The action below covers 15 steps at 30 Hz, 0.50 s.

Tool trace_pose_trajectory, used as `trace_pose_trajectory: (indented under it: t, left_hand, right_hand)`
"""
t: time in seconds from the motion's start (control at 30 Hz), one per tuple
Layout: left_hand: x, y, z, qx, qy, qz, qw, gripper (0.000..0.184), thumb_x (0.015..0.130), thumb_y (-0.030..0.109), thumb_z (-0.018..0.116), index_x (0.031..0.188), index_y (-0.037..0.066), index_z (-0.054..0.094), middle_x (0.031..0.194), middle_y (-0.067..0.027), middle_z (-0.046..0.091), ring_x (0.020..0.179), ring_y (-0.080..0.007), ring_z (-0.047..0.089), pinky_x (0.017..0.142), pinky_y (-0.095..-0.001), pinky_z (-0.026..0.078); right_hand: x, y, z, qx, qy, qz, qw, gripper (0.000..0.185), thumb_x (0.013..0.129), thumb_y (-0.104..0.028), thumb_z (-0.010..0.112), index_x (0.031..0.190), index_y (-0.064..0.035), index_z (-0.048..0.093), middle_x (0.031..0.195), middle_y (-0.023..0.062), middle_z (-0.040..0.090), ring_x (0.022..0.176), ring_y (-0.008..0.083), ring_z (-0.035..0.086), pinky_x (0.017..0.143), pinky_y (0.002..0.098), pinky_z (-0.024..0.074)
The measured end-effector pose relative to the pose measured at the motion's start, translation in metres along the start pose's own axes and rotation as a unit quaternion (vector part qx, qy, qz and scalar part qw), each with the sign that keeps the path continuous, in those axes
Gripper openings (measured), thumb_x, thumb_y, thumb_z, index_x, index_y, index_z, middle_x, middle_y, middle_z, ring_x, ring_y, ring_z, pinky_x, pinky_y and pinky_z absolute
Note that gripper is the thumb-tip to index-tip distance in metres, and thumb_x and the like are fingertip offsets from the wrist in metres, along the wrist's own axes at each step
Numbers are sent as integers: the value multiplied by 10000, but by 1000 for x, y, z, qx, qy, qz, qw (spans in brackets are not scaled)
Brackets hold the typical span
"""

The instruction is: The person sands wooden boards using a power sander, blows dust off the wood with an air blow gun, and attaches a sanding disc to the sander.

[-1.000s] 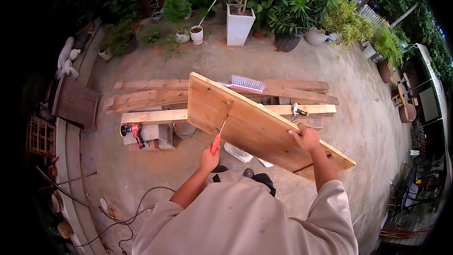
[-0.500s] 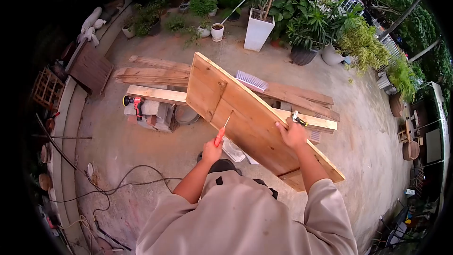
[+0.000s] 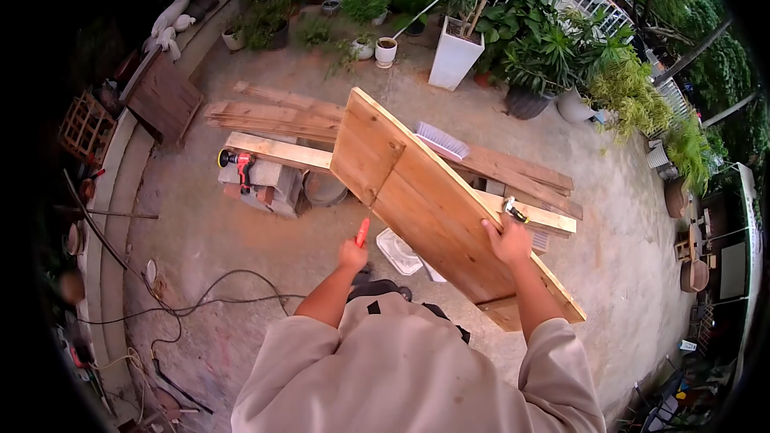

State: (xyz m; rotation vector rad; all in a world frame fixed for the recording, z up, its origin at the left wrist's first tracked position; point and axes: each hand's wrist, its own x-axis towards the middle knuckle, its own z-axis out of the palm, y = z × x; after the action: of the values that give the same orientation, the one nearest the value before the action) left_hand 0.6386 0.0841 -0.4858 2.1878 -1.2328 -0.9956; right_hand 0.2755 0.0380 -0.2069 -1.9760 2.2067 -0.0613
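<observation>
Concrete floor [image 3: 191,244] spreads under a tilted wooden panel [image 3: 437,208] at center and planks [image 3: 277,118] beyond. The right hand [image 3: 510,244] clamps the panel's far edge; near left, the left hand [image 3: 352,255] grips a red-handled tool [image 3: 363,232], tip toward the panel.

The head camera looks forward and steeply down from the person's head through a wide, round field with dark edges. The shirt [image 3: 401,369] is nearest, at bottom center; the left hand [image 3: 353,255], right hand [image 3: 511,242] and wooden panel [image 3: 433,208] occupy mid-field; the white planter [image 3: 455,60] is farther off, near the top.
</observation>
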Motion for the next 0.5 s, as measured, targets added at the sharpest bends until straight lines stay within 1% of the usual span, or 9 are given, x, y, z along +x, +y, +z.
trace_pose_trajectory:
  t: [0.1,0.2,0.27,0.3,0.37,0.4,0.5]
  left_hand:
    - [-3,-16,0,-2,-11,-22,1000,308,981,310,670,1081,36,771,991,-303,748,1000,-489,727,875,-566,573]
    - [7,-14,-8,-143,71,0,987,317,986,318,674,1053,23,768,960,-300,749,958,-479,738,829,-554,565]
    - [31,-8,-23,-189,48,-20,981,317,989,320,680,1046,20,765,928,-294,745,914,-474,740,789,-544,556]
    - [46,-2,-31,-213,39,-30,976,317,991,321,682,1042,18,763,912,-292,743,892,-471,741,770,-539,551]
    - [63,17,-47,-196,38,-15,980,314,992,310,684,1044,11,763,865,-259,745,835,-429,747,737,-514,549]
    - [70,24,-54,-188,37,-7,981,312,992,305,684,1045,7,763,841,-242,747,807,-408,750,721,-502,548]
    - [118,4,-30,-313,61,-85,944,305,985,281,686,1034,-9,765,804,-195,750,765,-336,753,698,-472,551]
  right_hand:
    - [0,4,8,7,13,-2,1000,626,995,-666,613,1140,-62,687,924,274,759,944,485,729,836,583,569]
    - [0,0,8,13,31,-10,999,609,992,-647,632,1131,-56,690,874,267,749,900,490,724,799,584,562]
    - [-2,1,12,9,60,-29,998,588,989,-615,657,1145,-50,705,832,262,736,844,494,720,758,584,554]
    - [-1,2,15,4,58,-30,998,586,989,-614,657,1140,-49,705,825,261,734,841,496,719,758,583,554]
    - [1,7,18,-8,57,-33,998,581,990,-610,658,1130,-48,703,812,259,730,834,500,717,757,581,553]
    - [1,6,18,-14,53,-27,998,569,982,-604,675,1079,-44,692,797,253,726,825,506,710,746,583,547]
    - [1,8,21,-15,56,-31,998,560,972,-599,692,994,-40,656,777,255,713,811,512,700,730,590,535]
